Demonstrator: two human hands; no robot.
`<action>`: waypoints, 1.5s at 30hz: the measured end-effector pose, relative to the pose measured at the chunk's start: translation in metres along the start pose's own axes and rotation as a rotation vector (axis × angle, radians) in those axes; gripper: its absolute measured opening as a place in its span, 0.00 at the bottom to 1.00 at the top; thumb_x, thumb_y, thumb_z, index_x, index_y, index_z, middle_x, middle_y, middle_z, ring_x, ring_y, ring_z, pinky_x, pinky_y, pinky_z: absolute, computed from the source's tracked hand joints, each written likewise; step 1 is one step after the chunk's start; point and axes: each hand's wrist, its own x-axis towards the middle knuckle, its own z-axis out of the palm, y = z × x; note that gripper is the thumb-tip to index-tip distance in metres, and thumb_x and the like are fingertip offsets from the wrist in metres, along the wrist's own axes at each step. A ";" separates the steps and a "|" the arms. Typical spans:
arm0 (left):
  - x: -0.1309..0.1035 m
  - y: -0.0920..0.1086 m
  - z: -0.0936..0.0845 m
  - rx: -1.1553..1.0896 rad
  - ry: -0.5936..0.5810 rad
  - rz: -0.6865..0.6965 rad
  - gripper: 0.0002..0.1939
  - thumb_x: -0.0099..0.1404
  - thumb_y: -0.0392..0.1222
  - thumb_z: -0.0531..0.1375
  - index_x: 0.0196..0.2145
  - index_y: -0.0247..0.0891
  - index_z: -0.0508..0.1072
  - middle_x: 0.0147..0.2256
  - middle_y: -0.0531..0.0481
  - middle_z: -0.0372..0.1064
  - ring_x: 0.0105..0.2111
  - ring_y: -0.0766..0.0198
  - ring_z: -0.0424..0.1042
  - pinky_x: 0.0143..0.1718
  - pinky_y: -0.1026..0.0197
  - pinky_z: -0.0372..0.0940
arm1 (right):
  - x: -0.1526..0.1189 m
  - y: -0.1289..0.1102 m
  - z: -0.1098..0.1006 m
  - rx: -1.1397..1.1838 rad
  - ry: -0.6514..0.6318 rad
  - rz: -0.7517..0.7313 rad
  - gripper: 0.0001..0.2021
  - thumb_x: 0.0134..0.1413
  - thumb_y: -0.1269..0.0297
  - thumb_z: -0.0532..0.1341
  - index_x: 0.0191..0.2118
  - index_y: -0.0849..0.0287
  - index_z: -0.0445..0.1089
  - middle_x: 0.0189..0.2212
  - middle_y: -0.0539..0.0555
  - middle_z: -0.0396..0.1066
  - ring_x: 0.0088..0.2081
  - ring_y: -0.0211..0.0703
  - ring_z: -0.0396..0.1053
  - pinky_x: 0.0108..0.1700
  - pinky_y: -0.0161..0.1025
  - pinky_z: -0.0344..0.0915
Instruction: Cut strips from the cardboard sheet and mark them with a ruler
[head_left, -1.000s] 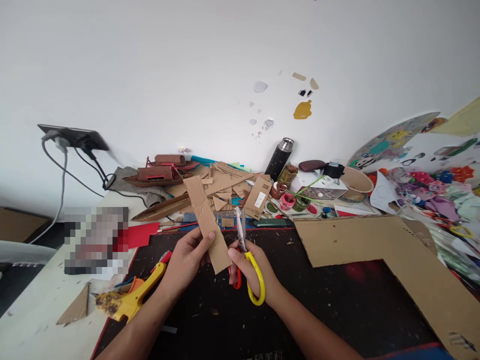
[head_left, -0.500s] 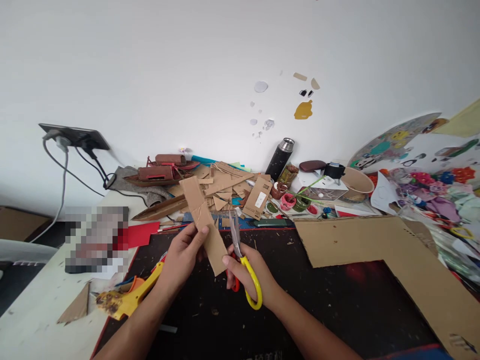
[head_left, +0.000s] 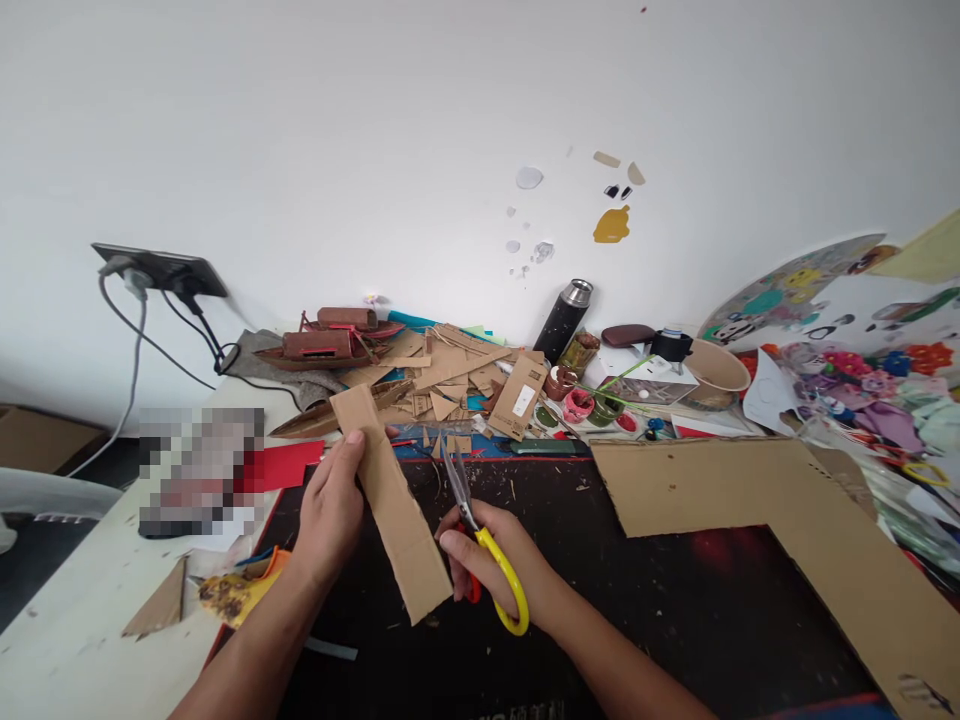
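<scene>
A long cardboard strip (head_left: 397,520) is gripped near its upper left end by my left hand (head_left: 331,510), thumb on top and fingers behind. It slants down to the right above the dark mat. My right hand (head_left: 499,560) holds scissors (head_left: 506,590) with one yellow and one red handle. Their blades point up and away, slightly apart at the tips. The strip's lower right edge lies close beside my right fingers; whether they touch it I cannot tell. Under my left forearm, a yellow glue gun (head_left: 229,595) is partly hidden.
Cardboard scraps (head_left: 450,375) and brown model boats (head_left: 322,345) crowd the back. Open paint jars (head_left: 577,403) stand near a black thermos (head_left: 564,320). An L-shaped cardboard sheet (head_left: 697,480) covers the right of the dark mat (head_left: 600,600). A cardboard triangle (head_left: 159,600) lies left.
My left hand has shifted left, its thumb now higher on the strip. The strip has moved down and left. The scissors have dropped slightly, their blades tilting further left.
</scene>
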 end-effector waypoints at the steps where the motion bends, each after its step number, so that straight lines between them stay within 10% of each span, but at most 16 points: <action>1: -0.002 0.001 0.001 -0.016 -0.023 -0.023 0.35 0.69 0.72 0.55 0.47 0.36 0.82 0.35 0.44 0.81 0.34 0.51 0.78 0.31 0.58 0.71 | 0.001 0.001 0.000 -0.001 0.031 -0.001 0.23 0.63 0.39 0.66 0.40 0.57 0.68 0.21 0.44 0.69 0.19 0.37 0.68 0.23 0.32 0.64; 6: -0.009 0.010 0.006 0.091 -0.016 0.015 0.31 0.64 0.72 0.60 0.43 0.39 0.81 0.43 0.43 0.82 0.44 0.48 0.78 0.41 0.58 0.72 | 0.004 0.000 0.002 -0.031 0.086 0.020 0.22 0.62 0.40 0.66 0.41 0.56 0.68 0.21 0.44 0.69 0.19 0.37 0.68 0.23 0.32 0.65; 11: -0.016 0.015 0.012 0.070 -0.169 0.019 0.28 0.65 0.68 0.59 0.38 0.39 0.79 0.34 0.45 0.80 0.33 0.53 0.75 0.32 0.59 0.71 | 0.007 -0.002 0.011 -0.109 0.080 0.026 0.17 0.63 0.46 0.68 0.41 0.56 0.72 0.24 0.46 0.71 0.21 0.38 0.70 0.25 0.33 0.67; 25: -0.026 0.012 0.016 0.073 -0.153 -0.090 0.23 0.62 0.64 0.59 0.23 0.41 0.68 0.22 0.51 0.66 0.23 0.62 0.63 0.21 0.63 0.59 | 0.016 0.003 0.022 -0.396 0.137 -0.159 0.09 0.65 0.69 0.64 0.46 0.56 0.81 0.35 0.53 0.83 0.38 0.49 0.79 0.43 0.37 0.72; 45: -0.039 0.010 0.024 0.113 -0.127 -0.089 0.25 0.66 0.65 0.56 0.23 0.43 0.65 0.21 0.53 0.62 0.21 0.62 0.60 0.20 0.62 0.56 | 0.018 0.008 0.026 -0.073 0.055 0.042 0.15 0.68 0.49 0.61 0.42 0.53 0.82 0.32 0.51 0.80 0.36 0.50 0.76 0.39 0.40 0.68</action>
